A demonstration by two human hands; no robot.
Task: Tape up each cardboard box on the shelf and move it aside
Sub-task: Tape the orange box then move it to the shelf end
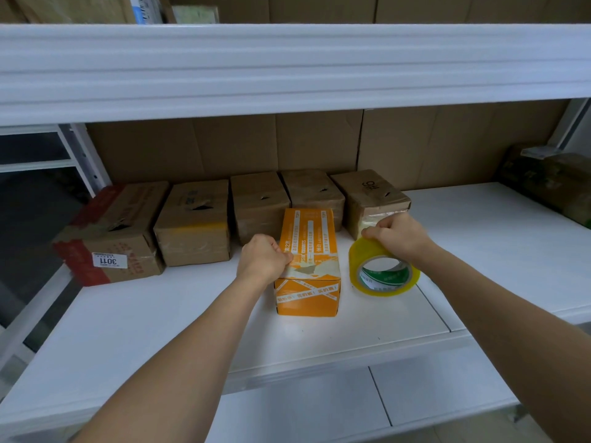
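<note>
Shelf (pixel 160 314) white, brown boxes (pixel 259 206) ranked along its back edge. Orange box (pixel 307 263) mid-shelf, in front of the row. Tape roll (pixel 382 270) just right of it, on edge. Left hand (pixel 263 259) curled against the orange box's top near edge; right hand (pixel 396 235) gripping the roll's top. Risk: tape wrinkling or going on crooked if the box slides.

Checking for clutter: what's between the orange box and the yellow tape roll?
Head view: only bare white shelf between the orange cardboard box and yellow tape roll.
</note>
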